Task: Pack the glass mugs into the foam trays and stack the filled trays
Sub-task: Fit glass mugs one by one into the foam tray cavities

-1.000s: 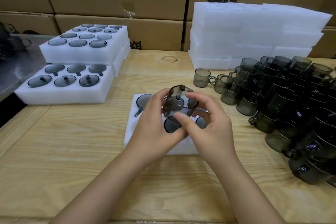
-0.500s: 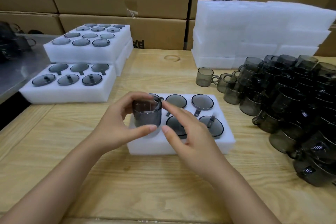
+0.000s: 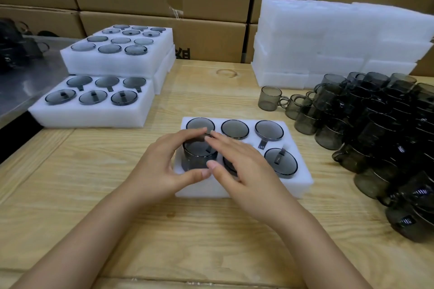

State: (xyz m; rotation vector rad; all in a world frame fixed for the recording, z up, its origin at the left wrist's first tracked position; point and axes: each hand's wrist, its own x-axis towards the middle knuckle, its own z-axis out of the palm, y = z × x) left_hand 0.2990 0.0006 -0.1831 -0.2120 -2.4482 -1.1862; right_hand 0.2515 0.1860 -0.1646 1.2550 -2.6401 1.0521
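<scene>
A: Left hand (image 3: 162,166) curled round a smoked-glass mug (image 3: 199,156), upside down, half sunk in the near-left pocket of the foam tray (image 3: 303,180), frame centre. Right hand (image 3: 242,164) open, fingers spread, resting over it.

B: Handling?

A: Rigid, slick, likely brittle. Hold the wall, press the base evenly. Foam gives; glass won't.

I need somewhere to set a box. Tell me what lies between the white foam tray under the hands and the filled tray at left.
Only bare wooden tabletop separates the near tray from the left tray, in the head view.
</scene>
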